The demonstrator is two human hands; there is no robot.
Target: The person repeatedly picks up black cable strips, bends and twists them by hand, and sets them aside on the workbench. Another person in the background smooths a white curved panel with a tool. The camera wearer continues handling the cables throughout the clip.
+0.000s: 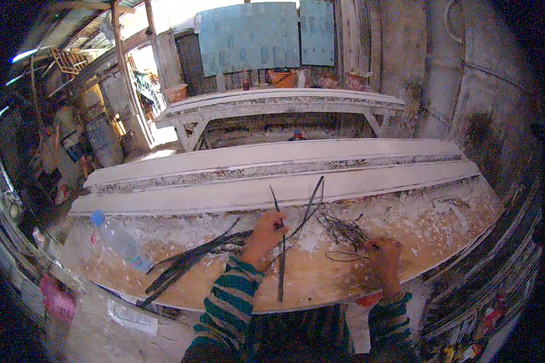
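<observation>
My left hand [264, 239] is closed around a thin dark strip [281, 272], which sticks out beyond the fingers and hangs down toward the table's near edge. Just beyond it, a bent dark strip [313, 199] leans up across the white board. Left of that hand lies a bundle of flat dark strips [191, 261], its ends reaching the near edge. My right hand [386, 259] is curled, with fingers pressed together at the end of a tangle of thin dark strands [344, 231]. Its fingertips are somewhat blurred.
A clear plastic bottle with a blue cap [122, 243] lies on the wooden table [430, 242], amid white flakes. Two long white-coated boards [224, 198] run across its far side. Behind stands a white bench [278, 104] with orange pots [282, 78] near it.
</observation>
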